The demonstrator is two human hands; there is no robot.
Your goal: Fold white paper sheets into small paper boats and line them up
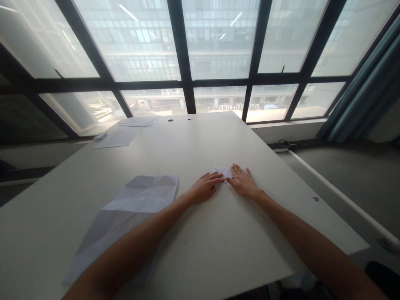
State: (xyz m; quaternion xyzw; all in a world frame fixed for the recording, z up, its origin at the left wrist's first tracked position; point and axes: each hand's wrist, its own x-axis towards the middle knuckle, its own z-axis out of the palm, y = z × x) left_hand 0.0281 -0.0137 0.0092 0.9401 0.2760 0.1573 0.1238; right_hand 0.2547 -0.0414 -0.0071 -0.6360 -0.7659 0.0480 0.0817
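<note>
A small folded piece of white paper (223,171) lies flat on the white table (200,150). My left hand (204,188) rests on its left side, palm down with the fingers stretched out. Over the paper's right side lies my right hand (243,182), flat, its fingers extended and the thumb pointing toward the left hand. Both hands are open and touch the paper, hiding parts of it. To the left, a large creased white sheet (153,192) is spread on the table, partly covered by my left forearm.
Several white sheets (117,136) lie at the table's far left corner. Two small dark round spots (170,120) mark the far edge. Beyond stand framed windows (218,41), with a blue curtain (359,83) at the right. A white bar (337,193) runs beside the right edge.
</note>
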